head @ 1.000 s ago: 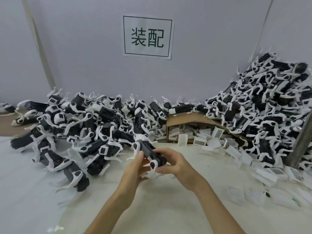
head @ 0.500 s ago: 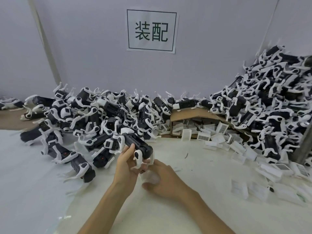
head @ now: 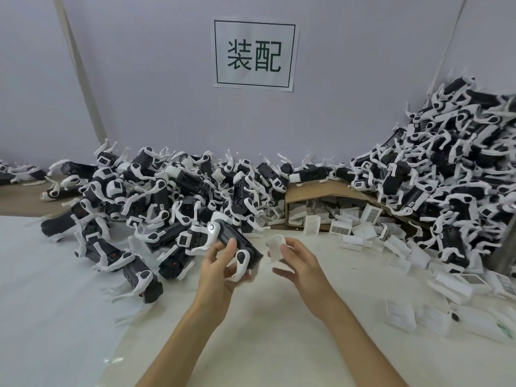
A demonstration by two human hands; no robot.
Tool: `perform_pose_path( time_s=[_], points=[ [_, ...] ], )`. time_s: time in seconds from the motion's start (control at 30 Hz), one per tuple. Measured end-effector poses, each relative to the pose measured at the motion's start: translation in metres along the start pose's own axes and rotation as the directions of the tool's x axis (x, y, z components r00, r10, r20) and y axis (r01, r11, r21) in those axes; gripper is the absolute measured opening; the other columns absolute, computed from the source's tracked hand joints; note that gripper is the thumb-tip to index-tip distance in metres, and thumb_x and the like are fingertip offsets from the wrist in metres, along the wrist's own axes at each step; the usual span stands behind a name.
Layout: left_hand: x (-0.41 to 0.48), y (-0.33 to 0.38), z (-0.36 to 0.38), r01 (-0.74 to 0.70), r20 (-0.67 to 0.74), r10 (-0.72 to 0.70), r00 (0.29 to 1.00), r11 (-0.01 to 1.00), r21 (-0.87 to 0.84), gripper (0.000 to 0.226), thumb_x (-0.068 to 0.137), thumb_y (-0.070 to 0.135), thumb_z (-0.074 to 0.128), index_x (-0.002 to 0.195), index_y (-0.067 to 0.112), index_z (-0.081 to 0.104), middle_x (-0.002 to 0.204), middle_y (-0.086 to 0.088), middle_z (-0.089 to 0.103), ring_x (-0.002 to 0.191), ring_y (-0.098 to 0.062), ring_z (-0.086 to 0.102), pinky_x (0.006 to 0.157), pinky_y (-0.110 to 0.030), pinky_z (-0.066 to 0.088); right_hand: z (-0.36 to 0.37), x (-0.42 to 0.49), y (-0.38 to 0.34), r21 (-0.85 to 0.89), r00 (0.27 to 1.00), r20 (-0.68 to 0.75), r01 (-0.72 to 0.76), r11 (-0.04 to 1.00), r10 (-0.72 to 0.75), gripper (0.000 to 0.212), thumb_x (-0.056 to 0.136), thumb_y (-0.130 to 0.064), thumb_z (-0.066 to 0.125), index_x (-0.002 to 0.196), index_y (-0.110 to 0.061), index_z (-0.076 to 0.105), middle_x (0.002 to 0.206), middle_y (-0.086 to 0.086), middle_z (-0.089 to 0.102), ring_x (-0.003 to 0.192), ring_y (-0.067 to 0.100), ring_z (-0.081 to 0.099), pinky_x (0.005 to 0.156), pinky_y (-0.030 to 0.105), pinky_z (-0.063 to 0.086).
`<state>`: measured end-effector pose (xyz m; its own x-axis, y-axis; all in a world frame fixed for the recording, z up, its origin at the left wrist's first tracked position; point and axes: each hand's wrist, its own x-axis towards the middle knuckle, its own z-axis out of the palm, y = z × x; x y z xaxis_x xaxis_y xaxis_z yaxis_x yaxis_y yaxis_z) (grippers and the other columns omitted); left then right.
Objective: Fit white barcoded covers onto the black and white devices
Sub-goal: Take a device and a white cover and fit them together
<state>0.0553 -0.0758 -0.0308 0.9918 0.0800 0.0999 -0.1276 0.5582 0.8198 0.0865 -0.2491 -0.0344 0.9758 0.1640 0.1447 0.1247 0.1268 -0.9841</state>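
My left hand [head: 216, 268] grips a black and white device [head: 237, 244] above the white table, its black body angled up to the left. Just to its right, my right hand [head: 297, 262] pinches a small white cover [head: 275, 248] between thumb and fingers. A small gap separates the cover from the device. No barcode shows on the cover's visible side.
A large pile of devices [head: 167, 196] fills the left and centre back, and a taller pile [head: 452, 169] rises on the right. A tipped cardboard box [head: 312, 192] spills white barcoded covers [head: 368, 227] onto the table. More covers [head: 418, 317] lie at the right.
My right hand left the device, reached under it, and now holds a white cover up beside it. My left hand kept hold of the device and turned it slightly.
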Motion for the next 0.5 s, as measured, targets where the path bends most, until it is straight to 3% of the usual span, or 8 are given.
perform_pose_path(
  time_s=[0.1,0.23,0.33,0.43,0.5],
  points=[
    [0.0,-0.005,0.001,0.049,0.027,-0.053,0.998,0.989,0.138,0.04,0.077,0.035,0.073,0.1,0.009,0.052,0.073,-0.005,0.07,0.058,-0.017,0.066,0.054,-0.032,0.051,-0.004,-0.002,-0.002,0.016,0.999,0.034,0.038,0.999,-0.039,0.028,0.097,-0.024,0.06,0.125,-0.022,0.065,0.114,-0.003,0.068,0.108,0.016,0.06,0.087,0.029,0.047],
    [-0.002,-0.009,0.002,0.105,0.067,-0.121,0.99,0.974,0.202,0.049,0.077,0.036,0.074,0.11,0.006,0.054,0.082,-0.01,0.073,0.071,-0.025,0.068,0.055,-0.033,0.051,-0.007,-0.001,-0.004,0.137,0.981,0.172,0.067,0.988,-0.09,0.045,0.09,-0.006,0.063,0.134,-0.012,0.059,0.132,0.008,0.065,0.118,0.026,0.06,0.1,0.04,0.045],
    [-0.004,-0.01,0.004,0.122,0.09,-0.148,0.985,0.962,0.245,0.058,0.08,0.035,0.074,0.123,0.001,0.052,0.09,-0.018,0.072,0.085,-0.04,0.064,0.051,-0.031,0.051,-0.008,0.0,-0.004,0.192,0.968,0.224,0.069,0.979,-0.113,0.046,0.087,0.008,0.059,0.131,-0.007,0.062,0.135,0.008,0.064,0.128,0.026,0.058,0.106,0.037,0.047],
    [-0.004,-0.012,0.005,0.113,0.097,-0.148,0.984,0.948,0.298,0.065,0.076,0.038,0.075,0.126,0.003,0.052,0.095,-0.02,0.073,0.076,-0.033,0.066,0.059,-0.034,0.05,-0.009,0.0,-0.004,0.226,0.964,0.238,0.066,0.972,-0.12,0.043,0.085,0.017,0.054,0.117,-0.006,0.071,0.137,0.006,0.064,0.133,0.025,0.055,0.108,0.036,0.046],
    [-0.004,-0.012,0.004,0.097,0.1,-0.135,0.986,0.945,0.312,0.066,0.075,0.04,0.075,0.126,0.005,0.052,0.094,-0.019,0.074,0.068,-0.028,0.067,0.065,-0.038,0.049,-0.007,-0.002,-0.006,0.271,0.958,0.259,0.049,0.961,-0.122,0.039,0.083,0.011,0.056,0.11,-0.009,0.076,0.137,0.007,0.063,0.132,0.025,0.055,0.106,0.034,0.047]
  ],
)
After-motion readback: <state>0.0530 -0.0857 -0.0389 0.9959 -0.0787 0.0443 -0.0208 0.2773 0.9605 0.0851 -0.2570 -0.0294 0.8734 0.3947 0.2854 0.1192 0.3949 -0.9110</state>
